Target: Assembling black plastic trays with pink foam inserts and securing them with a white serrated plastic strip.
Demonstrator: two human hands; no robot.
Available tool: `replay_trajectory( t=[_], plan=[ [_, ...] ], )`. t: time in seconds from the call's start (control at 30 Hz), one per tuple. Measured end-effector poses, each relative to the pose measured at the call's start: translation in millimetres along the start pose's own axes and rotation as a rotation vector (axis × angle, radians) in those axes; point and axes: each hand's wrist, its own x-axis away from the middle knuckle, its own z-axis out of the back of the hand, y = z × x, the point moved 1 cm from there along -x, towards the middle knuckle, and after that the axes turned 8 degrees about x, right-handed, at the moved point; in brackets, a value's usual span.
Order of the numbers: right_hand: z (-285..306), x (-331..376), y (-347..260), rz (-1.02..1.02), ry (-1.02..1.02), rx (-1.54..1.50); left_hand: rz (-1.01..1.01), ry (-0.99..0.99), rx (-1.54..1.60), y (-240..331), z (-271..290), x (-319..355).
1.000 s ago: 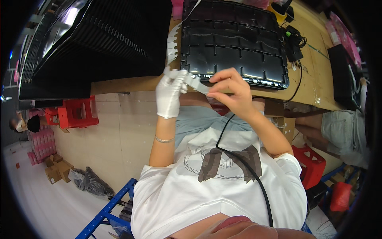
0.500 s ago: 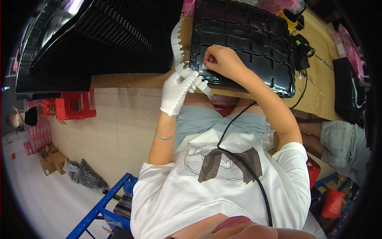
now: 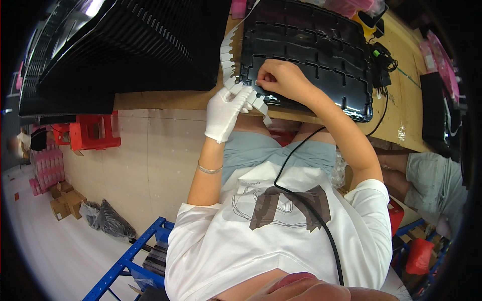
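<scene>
My left hand (image 3: 223, 114), in a white glove, is closed around a long white strip of notched, label-like pieces (image 3: 228, 56). The strip runs up past the tray's left side, and its loose end hangs below my fingers at the table edge. My bare right hand (image 3: 283, 79) is in a pinch over the near left corner of a black moulded plastic tray (image 3: 321, 56). A small pale spot shows by its fingertips; what they hold, if anything, is too small to name. The tray lies flat, with raised ribs and a glossy surface.
Stacked black ribbed trays (image 3: 150, 55) stand left on the wooden table (image 3: 399, 110). Black cables (image 3: 385, 62) and a dark box (image 3: 439, 113) lie right. A black cord crosses my shirt. Red stools (image 3: 95, 133) and a blue rack (image 3: 125, 263) are nearby; another person sits right.
My left hand has shifted slightly right with the strip, whose loose end now curls more. My right hand has dipped slightly toward the tray's near edge, still pinched.
</scene>
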Motion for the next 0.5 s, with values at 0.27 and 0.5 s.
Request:
replay_trajectory(
  t=[0.27,0.5],
  plan=[
    [-8.3,2.1,-0.1,-0.016,0.106,-0.103,-0.021,0.015,0.008,0.9,-1.9,1.1],
    [-7.9,-5.0,1.6,-0.055,0.041,0.035,-0.022,0.012,-0.012,1.3,-2.1,2.6]
  ],
)
